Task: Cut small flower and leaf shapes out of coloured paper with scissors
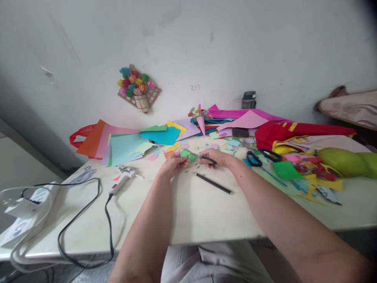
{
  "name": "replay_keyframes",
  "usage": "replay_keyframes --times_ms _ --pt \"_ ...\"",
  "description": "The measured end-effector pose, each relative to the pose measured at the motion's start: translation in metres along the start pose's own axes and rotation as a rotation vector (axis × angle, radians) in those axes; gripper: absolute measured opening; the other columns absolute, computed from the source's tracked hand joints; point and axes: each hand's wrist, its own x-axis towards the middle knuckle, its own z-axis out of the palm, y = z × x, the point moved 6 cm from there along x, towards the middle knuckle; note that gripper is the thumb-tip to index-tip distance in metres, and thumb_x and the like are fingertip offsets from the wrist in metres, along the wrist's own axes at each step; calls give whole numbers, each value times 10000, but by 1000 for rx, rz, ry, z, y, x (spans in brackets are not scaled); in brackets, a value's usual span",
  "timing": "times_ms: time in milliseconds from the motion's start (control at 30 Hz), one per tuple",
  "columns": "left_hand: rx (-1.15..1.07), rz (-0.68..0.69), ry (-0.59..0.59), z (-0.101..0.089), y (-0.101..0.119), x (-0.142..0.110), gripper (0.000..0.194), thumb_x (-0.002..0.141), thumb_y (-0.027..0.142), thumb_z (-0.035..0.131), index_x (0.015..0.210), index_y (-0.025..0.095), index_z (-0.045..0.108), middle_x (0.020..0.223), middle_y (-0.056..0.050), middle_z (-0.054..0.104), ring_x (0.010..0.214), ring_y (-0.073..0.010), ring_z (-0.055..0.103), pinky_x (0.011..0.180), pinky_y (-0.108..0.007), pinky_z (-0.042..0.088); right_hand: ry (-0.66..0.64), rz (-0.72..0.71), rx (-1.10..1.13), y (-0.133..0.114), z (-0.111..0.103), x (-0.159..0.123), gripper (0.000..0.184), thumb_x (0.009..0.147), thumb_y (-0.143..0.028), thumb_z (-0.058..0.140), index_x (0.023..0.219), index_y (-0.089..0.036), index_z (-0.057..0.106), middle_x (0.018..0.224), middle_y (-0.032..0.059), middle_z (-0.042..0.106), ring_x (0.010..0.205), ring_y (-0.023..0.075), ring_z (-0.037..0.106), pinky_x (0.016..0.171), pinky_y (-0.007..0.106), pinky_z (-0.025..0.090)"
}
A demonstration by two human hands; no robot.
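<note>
Between the fingers of my left hand (pixel 176 164) is a small piece of green paper (pixel 187 155). My right hand (pixel 216 158) is closed round the black handles of a pair of scissors (pixel 209 160), whose blades point left and meet the paper. Whether the blades are parted is too small to tell. Tiny green snippets lie on the table just under both hands. A black pen (pixel 212 183) rests on the table in front of them, slanting down to the right. Behind my hands, small cut shapes in several colours are scattered.
At left lie a white glue gun (pixel 122 181) with a black cord and a power strip (pixel 32 208). Coloured sheets (pixel 126 147) are stacked at back left. Larger blue-handled scissors (pixel 262 155), a phone (pixel 240 132), red cloth-like material (pixel 282 133) and paper scraps (pixel 285 170) occupy the right.
</note>
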Motion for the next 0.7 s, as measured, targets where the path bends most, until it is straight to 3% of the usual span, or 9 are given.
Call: replay_keyframes --times_ms 133,433,700 --pt "-24 20 16 -1 0 0 119 703 104 753 688 85 636 601 -28 630 460 -62 557 475 -153 487 -19 -10 -2 -2 1 -1 284 694 -369 605 577 -194 415 463 -70 391 383 66 398 366 207 297" --pt "-16 0 37 -2 0 0 36 770 98 672 751 74 653 696 -89 703 524 -109 634 533 -196 533 -40 -39 29 3 0 2 282 716 -367 590 580 -196 411 466 -67 385 375 66 380 367 212 289" --pt "-20 2 39 -2 0 0 70 757 107 708 742 72 649 701 -86 710 538 -115 652 535 -193 541 -28 -26 8 -2 0 -1 259 699 -345 580 575 -191 413 472 -66 385 383 61 380 366 205 270"
